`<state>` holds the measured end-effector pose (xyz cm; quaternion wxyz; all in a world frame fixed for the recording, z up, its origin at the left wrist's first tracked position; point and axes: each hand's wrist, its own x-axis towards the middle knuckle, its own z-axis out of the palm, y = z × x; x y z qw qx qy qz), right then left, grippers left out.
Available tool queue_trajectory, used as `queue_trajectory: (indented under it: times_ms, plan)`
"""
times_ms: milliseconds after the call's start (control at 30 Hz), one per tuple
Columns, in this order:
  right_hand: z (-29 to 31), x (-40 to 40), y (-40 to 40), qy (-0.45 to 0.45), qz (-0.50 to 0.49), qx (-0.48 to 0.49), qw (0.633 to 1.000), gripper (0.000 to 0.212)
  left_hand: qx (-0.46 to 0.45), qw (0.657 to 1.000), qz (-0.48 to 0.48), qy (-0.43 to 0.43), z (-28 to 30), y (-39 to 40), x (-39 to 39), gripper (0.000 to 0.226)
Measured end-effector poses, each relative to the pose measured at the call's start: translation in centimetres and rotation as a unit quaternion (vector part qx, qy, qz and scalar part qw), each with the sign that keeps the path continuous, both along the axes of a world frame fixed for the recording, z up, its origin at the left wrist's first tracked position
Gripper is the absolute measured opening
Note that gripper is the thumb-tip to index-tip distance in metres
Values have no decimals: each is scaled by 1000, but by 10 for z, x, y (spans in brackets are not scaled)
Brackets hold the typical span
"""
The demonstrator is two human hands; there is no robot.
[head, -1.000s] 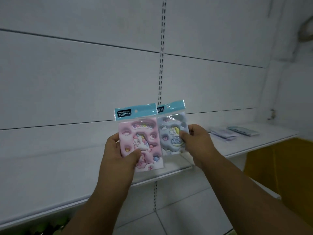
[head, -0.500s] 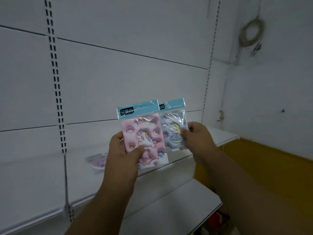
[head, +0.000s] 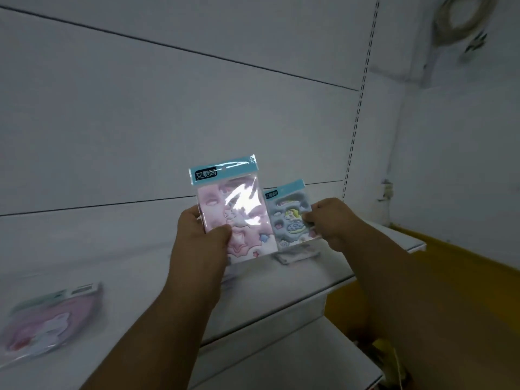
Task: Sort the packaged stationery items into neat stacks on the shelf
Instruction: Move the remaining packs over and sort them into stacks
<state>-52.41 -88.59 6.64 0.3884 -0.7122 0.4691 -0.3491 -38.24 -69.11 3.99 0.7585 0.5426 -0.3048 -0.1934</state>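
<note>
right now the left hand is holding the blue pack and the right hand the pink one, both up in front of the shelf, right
Not quite: the colours are swapped. In the head view the left hand grips the pink pack and the right hand pinches the blue pack. Both are held up in front of the shelf.

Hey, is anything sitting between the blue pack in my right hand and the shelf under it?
Yes. A flat packet already lies on the shelf directly below the blue pack held by your right hand. The rest of the shelf near it looks bare.
</note>
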Motion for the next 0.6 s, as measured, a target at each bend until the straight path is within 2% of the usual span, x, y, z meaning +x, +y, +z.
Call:
queue_trajectory:
  times_ms: [33,167,267,333,400,433,467,533,567,600]
  plan:
    - [-3,0,-14,13,16,9,1000,3,-1,1000,8,4,-2,-10,-5,33]
    - [-20,6,-57,71,74,56,993,15,18,998,54,1,-3,-49,-33,39]
    - [-36,9,-75,151,92,-27,984,27,31,997,75,-3,-2,-77,-47,40]
    - [-41,8,-85,241,124,-98,958,33,44,996,79,-5,-1,-93,-56,37]
    - [-39,6,-94,268,117,-169,941,32,67,994,91,-12,-1,-106,-57,34]
    - [-34,5,-97,235,111,-194,946,30,76,992,100,-17,-1,-111,-57,34]
    - [-26,4,-100,157,118,-177,964,33,85,990,107,-22,-2,-116,-56,32]
    - [-7,6,-103,-20,184,-45,982,41,114,987,113,-33,-2,-125,-54,27]
    - [2,8,-103,-63,217,10,974,42,136,984,111,-39,-3,-129,-55,24]
    - [8,10,-104,-66,241,24,968,39,156,981,107,-46,-5,-134,-56,24]
